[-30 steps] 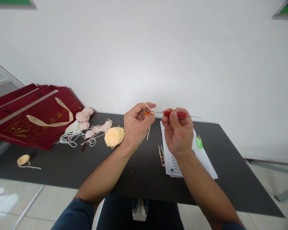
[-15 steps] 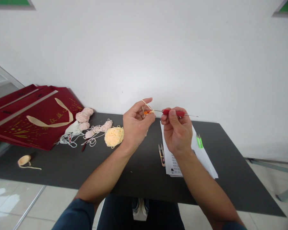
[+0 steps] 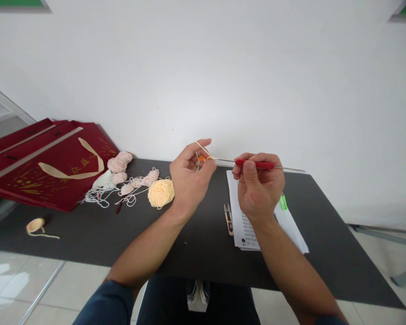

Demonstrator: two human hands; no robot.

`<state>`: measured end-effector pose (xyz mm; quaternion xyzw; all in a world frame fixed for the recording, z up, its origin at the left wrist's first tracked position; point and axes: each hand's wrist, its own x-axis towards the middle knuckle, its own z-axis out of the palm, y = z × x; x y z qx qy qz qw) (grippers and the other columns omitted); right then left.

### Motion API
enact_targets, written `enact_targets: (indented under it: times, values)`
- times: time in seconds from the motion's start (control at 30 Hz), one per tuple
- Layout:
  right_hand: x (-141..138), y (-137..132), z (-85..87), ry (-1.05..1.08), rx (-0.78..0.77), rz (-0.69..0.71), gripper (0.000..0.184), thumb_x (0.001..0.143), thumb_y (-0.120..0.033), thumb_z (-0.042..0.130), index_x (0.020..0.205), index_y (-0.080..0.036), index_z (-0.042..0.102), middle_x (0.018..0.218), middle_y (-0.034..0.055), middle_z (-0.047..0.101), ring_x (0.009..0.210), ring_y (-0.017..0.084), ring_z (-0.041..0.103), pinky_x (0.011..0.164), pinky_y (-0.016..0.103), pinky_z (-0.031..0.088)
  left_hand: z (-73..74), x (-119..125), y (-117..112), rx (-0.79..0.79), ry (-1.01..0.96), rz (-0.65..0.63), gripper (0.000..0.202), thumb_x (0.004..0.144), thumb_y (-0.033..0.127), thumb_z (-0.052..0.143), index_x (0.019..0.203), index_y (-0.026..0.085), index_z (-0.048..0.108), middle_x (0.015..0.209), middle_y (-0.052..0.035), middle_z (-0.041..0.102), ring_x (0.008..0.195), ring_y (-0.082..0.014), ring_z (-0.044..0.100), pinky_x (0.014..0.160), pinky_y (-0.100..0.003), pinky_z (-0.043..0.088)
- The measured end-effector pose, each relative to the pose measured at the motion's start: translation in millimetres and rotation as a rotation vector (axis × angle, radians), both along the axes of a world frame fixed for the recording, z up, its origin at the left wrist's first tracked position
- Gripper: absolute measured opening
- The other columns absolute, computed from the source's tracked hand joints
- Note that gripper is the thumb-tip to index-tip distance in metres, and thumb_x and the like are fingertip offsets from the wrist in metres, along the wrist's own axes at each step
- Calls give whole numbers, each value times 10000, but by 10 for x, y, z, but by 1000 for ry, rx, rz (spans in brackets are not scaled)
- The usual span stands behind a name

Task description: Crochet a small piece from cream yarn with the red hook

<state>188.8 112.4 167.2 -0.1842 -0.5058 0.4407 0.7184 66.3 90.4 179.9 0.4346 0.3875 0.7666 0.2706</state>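
Note:
My right hand [image 3: 261, 185] is closed round the red handle of a crochet hook [image 3: 257, 164], whose thin metal shaft points left. The hook's tip meets a small piece of crochet work [image 3: 209, 158] pinched between the thumb and fingers of my left hand [image 3: 191, 178]. A pale strand of yarn [image 3: 202, 147] runs over my raised left index finger. Something small and orange [image 3: 203, 158] shows by the left fingers; its kind is unclear. Left of that wrist lies a yellow ball of yarn [image 3: 160, 192].
Thread snips [image 3: 228, 219] lie beside printed sheets [image 3: 242, 225], with a green-handled pair of snips [image 3: 283, 202] on the right. Pink and white yarn [image 3: 119, 163] sits near red paper bags [image 3: 64, 176]. A small cream crocheted piece [image 3: 35, 224] rests far left on the dark table [image 3: 196, 253].
My right hand has moved right with the crochet hook, so more of its shaft shows between the hands. My left hand has shifted slightly left.

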Motion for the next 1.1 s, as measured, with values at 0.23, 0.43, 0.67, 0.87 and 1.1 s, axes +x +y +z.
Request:
enact_targets:
  times: [0.23,0.43,0.67,0.87,1.1]
  values:
    - [-11,-38,11,10,35,-48,167,908,-272,782,970,-268,626,899,-15,744,617,90,642,553,241,509,1,7,-11,7,16,44,335,774,99,728,1079,231,771,789,18,646,707,-107,557,675,-253,446]
    - [-30,-75,23,-16,38,-100,159,907,-268,777,968,-267,631,904,-12,750,620,95,647,551,246,528,0,12,-29,3,46,81,319,780,94,725,1067,225,771,787,12,656,713,-113,574,699,-261,474]
    - [-89,-122,10,-47,122,-186,147,916,-202,751,1004,-252,645,921,-5,769,645,110,714,548,252,585,-11,19,-18,-20,125,225,316,747,72,718,1017,226,775,791,27,660,667,-90,578,643,-225,471]
    - [-141,-159,-5,-67,173,-267,132,937,-161,714,1031,-240,666,944,4,781,641,115,746,556,263,644,-18,20,35,-63,-35,127,300,740,113,774,1024,211,766,709,45,659,613,-76,567,616,-216,453]
    - [-140,-127,-138,-132,326,-322,308,918,-72,697,1148,-275,722,1068,25,812,753,156,802,633,329,709,46,40,49,-100,-296,-86,351,673,114,840,1009,180,759,691,36,708,603,-63,603,636,-204,466]
